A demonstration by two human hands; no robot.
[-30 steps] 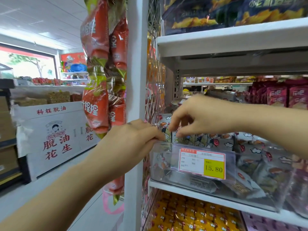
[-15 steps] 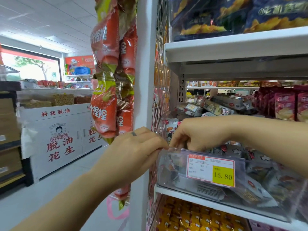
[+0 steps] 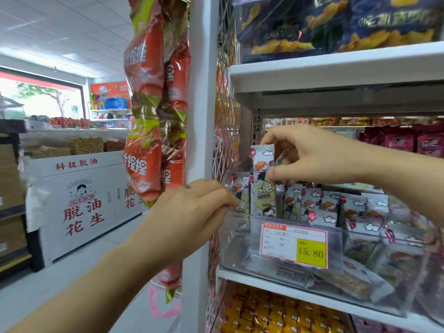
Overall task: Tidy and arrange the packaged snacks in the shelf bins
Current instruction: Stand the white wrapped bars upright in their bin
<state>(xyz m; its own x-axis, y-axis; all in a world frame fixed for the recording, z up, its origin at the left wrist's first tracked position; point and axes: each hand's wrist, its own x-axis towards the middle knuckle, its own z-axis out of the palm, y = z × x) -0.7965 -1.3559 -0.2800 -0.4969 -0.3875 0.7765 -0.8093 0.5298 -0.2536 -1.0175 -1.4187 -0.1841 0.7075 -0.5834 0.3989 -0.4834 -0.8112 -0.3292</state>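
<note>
Midway: right hand [image 3: 312,159] pinches one upright packet [image 3: 262,164] in the bin [image 3: 240,243], left hand [image 3: 192,212] grips its rim; other packets [image 3: 360,212] lie jumbled.

I see silver-grey snack packets [image 3: 263,174] printed with white clouds and an orange-haired cartoon figure, sitting in a clear bin [image 3: 240,239]. Its price tag [image 3: 294,246] is white, red-bordered, with a yellow block. The hanging bags [image 3: 144,97] are red and green, and the shelf [image 3: 336,68] is white.

clear plastic bin [image 3: 240,241], glossy foil packets [image 3: 310,207]
</note>
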